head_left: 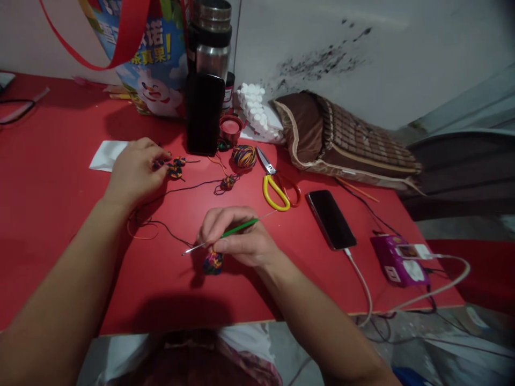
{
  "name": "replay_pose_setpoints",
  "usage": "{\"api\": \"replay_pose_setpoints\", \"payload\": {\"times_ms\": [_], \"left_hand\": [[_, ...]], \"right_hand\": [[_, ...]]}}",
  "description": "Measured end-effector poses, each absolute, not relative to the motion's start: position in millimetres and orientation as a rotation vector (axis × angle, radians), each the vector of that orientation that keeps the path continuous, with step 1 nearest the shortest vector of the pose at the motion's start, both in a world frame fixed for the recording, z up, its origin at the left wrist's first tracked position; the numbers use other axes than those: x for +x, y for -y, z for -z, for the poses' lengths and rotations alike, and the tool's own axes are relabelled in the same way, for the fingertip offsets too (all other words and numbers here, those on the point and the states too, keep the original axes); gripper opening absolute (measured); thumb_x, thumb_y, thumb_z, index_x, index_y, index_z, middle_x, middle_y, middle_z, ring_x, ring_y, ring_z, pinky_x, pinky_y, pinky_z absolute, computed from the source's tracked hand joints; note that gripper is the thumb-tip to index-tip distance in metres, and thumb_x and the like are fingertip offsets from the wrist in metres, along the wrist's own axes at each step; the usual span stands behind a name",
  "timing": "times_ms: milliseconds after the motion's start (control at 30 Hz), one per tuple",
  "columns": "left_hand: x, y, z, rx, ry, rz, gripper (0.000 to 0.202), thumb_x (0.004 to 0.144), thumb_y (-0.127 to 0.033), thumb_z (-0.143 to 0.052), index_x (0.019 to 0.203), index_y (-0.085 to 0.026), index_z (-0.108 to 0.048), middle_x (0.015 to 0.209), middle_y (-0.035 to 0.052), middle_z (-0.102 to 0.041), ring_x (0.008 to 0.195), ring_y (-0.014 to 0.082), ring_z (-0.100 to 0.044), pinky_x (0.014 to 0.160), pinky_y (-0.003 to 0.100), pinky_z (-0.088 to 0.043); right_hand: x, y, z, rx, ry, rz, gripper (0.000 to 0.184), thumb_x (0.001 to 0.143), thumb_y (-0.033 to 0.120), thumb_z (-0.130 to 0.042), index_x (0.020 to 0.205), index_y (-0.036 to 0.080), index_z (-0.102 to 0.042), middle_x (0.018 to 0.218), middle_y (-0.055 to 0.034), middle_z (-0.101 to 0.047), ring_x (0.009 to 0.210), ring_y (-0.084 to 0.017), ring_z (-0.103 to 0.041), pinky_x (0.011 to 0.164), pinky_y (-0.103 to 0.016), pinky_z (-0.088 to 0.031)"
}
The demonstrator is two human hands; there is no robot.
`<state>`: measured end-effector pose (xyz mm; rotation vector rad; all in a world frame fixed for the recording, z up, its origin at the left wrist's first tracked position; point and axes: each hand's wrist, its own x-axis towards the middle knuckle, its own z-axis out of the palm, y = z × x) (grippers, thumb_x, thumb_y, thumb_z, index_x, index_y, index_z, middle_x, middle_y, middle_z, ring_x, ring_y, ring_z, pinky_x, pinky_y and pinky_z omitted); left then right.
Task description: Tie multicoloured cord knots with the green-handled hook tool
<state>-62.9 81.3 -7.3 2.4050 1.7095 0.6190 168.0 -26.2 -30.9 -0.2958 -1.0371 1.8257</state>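
My right hand [237, 238] is closed around a green-handled crochet hook [231, 232], with its metal tip pointing left. Under that hand sits a small multicoloured crocheted piece [212, 263], and the fingers seem to hold it too. My left hand [134, 169] reaches to the far left and its fingertips pinch at several small multicoloured crocheted pieces [175, 170] on the red table [60, 214]. Dark yarn strands [169, 231] trail across the table between the hands. A ball of multicoloured yarn [243, 156] lies further back.
Yellow-handled scissors [273, 185], a black phone [330, 219] on a white cable, and a purple power bank [396, 260] lie to the right. A steel flask [209, 43], a dark upright phone [204, 113], a printed bag [148, 59], white paper [107, 155] and a brown cushion [346, 139] stand behind.
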Motion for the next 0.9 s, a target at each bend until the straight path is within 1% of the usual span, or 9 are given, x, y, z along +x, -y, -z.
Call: {"api": "replay_pose_setpoints", "payload": {"times_ms": [67, 200, 333, 433, 567, 700, 767, 867, 900], "left_hand": [[-60, -81, 13, 2.461, -1.605, -0.539, 0.033, 0.09, -0.027, -0.07, 0.119, -0.015, -0.081, 0.122, 0.0155, -0.074, 0.115, 0.0345, -0.064, 0.106, 0.05, -0.05], [-54, -84, 27, 2.466, -1.526, -0.549, 0.026, 0.095, -0.021, -0.059, 0.103, -0.018, -0.084, 0.112, 0.0166, -0.076, 0.112, 0.0382, -0.067, 0.104, 0.055, -0.05], [-53, -86, 24, 1.957, -1.518, -1.03, 0.007, 0.084, -0.021, -0.075, 0.085, -0.021, -0.082, 0.099, 0.0104, -0.077, 0.103, 0.031, -0.068, 0.103, 0.048, -0.05], [-53, -89, 15, 1.626, -1.55, -1.295, 0.014, 0.087, -0.028, -0.075, 0.095, -0.018, -0.082, 0.102, 0.0102, -0.078, 0.093, 0.0239, -0.069, 0.093, 0.043, -0.054], [-54, -99, 15, 1.4, -1.554, -1.305, 0.024, 0.089, -0.032, -0.071, 0.106, -0.017, -0.079, 0.1, 0.0113, -0.08, 0.077, 0.0199, -0.068, 0.076, 0.04, -0.057], [-54, -108, 27, 1.395, -1.618, -1.132, 0.028, 0.081, -0.028, -0.079, 0.105, -0.016, -0.078, 0.096, 0.0126, -0.081, 0.082, 0.0246, -0.072, 0.078, 0.044, -0.057], [-56, -109, 29, 1.449, -1.683, -1.059, 0.026, 0.075, -0.025, -0.081, 0.1, -0.016, -0.079, 0.093, 0.0123, -0.08, 0.087, 0.0274, -0.071, 0.084, 0.046, -0.056], [-64, -103, 23, 1.566, -1.813, -1.039, 0.018, 0.076, -0.024, -0.079, 0.093, -0.02, -0.077, 0.105, 0.0118, -0.079, 0.108, 0.0311, -0.069, 0.099, 0.046, -0.05], [-67, -99, 19, 1.605, -1.862, -1.063, 0.018, 0.078, -0.025, -0.076, 0.096, -0.02, -0.077, 0.11, 0.011, -0.078, 0.114, 0.0312, -0.067, 0.102, 0.046, -0.048]], "right_hand": [[167, 26, 31, -0.307, 1.041, -1.825, 0.012, 0.08, 0.023, -0.094, 0.09, 0.026, -0.089, 0.084, -0.0002, -0.076, 0.074, -0.012, -0.072, 0.067, -0.026, -0.056], [167, 25, 30, -0.328, 1.05, -1.819, 0.012, 0.079, 0.024, -0.095, 0.089, 0.026, -0.088, 0.083, 0.0003, -0.076, 0.072, -0.012, -0.071, 0.066, -0.026, -0.055], [167, 26, 29, -0.327, 1.035, -1.818, 0.013, 0.079, 0.023, -0.095, 0.089, 0.025, -0.088, 0.082, 0.0001, -0.076, 0.072, -0.011, -0.071, 0.068, -0.025, -0.056], [167, 26, 29, -0.323, 1.032, -1.819, 0.013, 0.079, 0.022, -0.095, 0.089, 0.024, -0.088, 0.083, -0.0007, -0.076, 0.074, -0.012, -0.072, 0.068, -0.025, -0.057], [167, 26, 29, -0.323, 1.035, -1.818, 0.013, 0.078, 0.022, -0.096, 0.089, 0.025, -0.088, 0.082, -0.0003, -0.076, 0.072, -0.012, -0.072, 0.067, -0.024, -0.056], [166, 25, 28, -0.358, 1.024, -1.819, 0.013, 0.076, 0.024, -0.097, 0.086, 0.025, -0.088, 0.08, -0.0002, -0.076, 0.071, -0.012, -0.07, 0.067, -0.024, -0.056], [166, 25, 28, -0.37, 1.02, -1.822, 0.014, 0.075, 0.025, -0.097, 0.085, 0.025, -0.088, 0.079, -0.0004, -0.076, 0.07, -0.012, -0.07, 0.066, -0.025, -0.056], [166, 26, 28, -0.363, 1.02, -1.818, 0.014, 0.075, 0.025, -0.097, 0.085, 0.024, -0.088, 0.079, -0.0003, -0.076, 0.07, -0.012, -0.069, 0.066, -0.025, -0.056], [167, 26, 28, -0.358, 1.025, -1.82, 0.014, 0.075, 0.026, -0.097, 0.085, 0.025, -0.088, 0.079, -0.0001, -0.075, 0.069, -0.012, -0.069, 0.066, -0.025, -0.055]]}}
